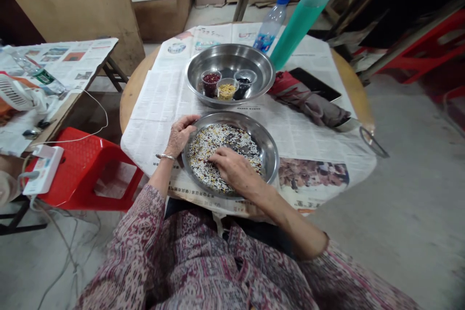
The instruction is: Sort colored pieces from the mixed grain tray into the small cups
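Observation:
A shallow metal basin (271, 155) lies in front of me, its bottom strewn with mixed white, yellow and dark grains (207, 150). My left hand (180, 134) grips the basin's left rim, with the thumb along the edge. In the middle of the grains, my right hand (234, 167) has its fingertips pinched together; whatever is between them is hidden. Just behind stands a second metal basin (263, 70). Inside it are three clear plastic cups: one of dark red beans (211, 80), one of yellow kernels (227, 90) and one of black beans (244, 82).
Newspaper (152, 101) covers the round table. At the back right are a plastic bottle (271, 22) and a tall turquoise case (305, 17); a folded umbrella (308, 99) and a dark tablet-like slab (316, 83) lie nearby. A red stool (87, 164) holds a power strip (43, 169) at left.

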`<state>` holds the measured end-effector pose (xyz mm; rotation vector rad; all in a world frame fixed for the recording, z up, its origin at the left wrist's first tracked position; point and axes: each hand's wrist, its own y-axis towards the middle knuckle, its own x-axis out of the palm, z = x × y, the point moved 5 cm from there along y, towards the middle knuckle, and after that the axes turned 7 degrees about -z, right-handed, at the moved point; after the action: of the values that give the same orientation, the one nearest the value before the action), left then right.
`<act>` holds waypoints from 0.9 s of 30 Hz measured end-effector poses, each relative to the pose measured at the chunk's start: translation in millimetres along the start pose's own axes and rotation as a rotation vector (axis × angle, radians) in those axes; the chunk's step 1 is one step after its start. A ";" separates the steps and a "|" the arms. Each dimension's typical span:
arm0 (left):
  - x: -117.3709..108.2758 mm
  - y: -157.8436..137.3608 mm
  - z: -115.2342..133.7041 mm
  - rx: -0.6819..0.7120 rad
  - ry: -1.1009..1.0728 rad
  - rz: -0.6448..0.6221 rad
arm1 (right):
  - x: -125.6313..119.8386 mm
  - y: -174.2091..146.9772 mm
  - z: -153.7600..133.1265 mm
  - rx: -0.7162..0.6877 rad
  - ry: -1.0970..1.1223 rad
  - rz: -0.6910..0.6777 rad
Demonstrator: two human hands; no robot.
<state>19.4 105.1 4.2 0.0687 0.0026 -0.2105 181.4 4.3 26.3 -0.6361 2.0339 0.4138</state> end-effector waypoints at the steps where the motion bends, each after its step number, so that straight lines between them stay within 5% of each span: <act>1: 0.0 -0.1 0.3 0.000 0.002 0.000 | -3.5 3.6 4.5 0.032 -0.005 0.028; 6: 0.7 -0.3 1.9 0.000 0.014 -0.006 | -14.6 19.1 1.5 0.010 -0.028 0.131; 11: 0.6 0.4 0.6 0.001 -0.002 0.001 | -0.1 22.1 -24.5 -0.193 -0.097 0.020; 21: 0.7 0.3 -0.9 -0.024 -0.021 0.000 | -31.0 -15.7 43.4 0.158 -0.142 0.162; 27: 1.0 0.3 0.9 -0.020 -0.001 -0.011 | -30.2 -45.5 33.7 0.199 -0.022 0.033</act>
<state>20.4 105.1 5.1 0.0487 0.0037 -0.2211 244.2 -6.7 33.5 -0.4751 2.0355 0.2317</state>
